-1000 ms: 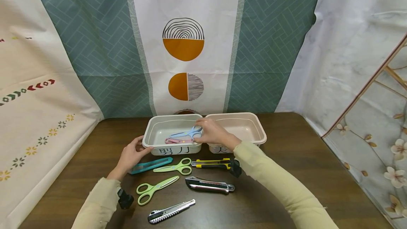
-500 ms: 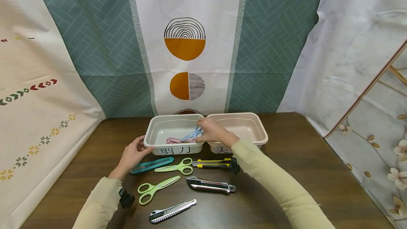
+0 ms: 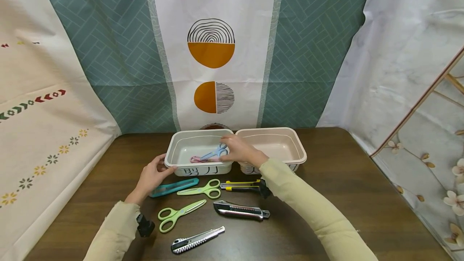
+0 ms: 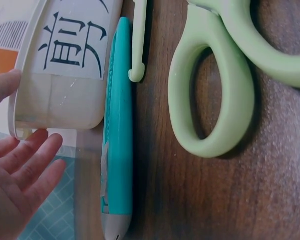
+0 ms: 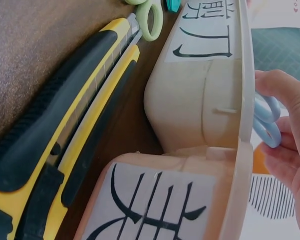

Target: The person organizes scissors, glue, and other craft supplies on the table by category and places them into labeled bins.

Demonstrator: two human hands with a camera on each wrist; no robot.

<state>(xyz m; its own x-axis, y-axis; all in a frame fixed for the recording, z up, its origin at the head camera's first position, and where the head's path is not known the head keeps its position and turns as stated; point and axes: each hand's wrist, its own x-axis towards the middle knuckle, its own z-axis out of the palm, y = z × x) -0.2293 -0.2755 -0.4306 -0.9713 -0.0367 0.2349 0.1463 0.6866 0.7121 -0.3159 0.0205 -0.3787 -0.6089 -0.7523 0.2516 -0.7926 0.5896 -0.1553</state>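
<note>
The light-blue scissors (image 3: 211, 155) are located inside the grey-white bin (image 3: 185, 149), at its right part, with the blades directed to the left. By the right hand (image 3: 239, 149) they are gripped at the handle loops, which lie between the thumb and the bent fingers; the blades are left outside the grip, probably so that the edges are not touched. Over the right end of this bin the hand is reached, and the position seems to agree with the label (image 3: 201, 170), where 剪刀, meaning scissors, is written. A pink tool (image 3: 196, 159) is seen on the bin's floor, partly covered by the scissors, so its kind cannot be told.

At the left front corner of the bin, the rim is held between the thumb and the fingers of the left hand (image 3: 151, 175), perhaps in order that the bin is kept steady. To the right of the bin, just beside it, a beige-pink bin (image 3: 272, 147) is placed. In front of the grey-white bin, a teal cutter (image 3: 175, 187), two pairs of green scissors (image 3: 177, 214) and a yellow-black cutter (image 3: 240, 189) are laid; farther forward, a black-silver cutter (image 3: 239, 211) and a silver cutter (image 3: 197, 240) are found.
</note>
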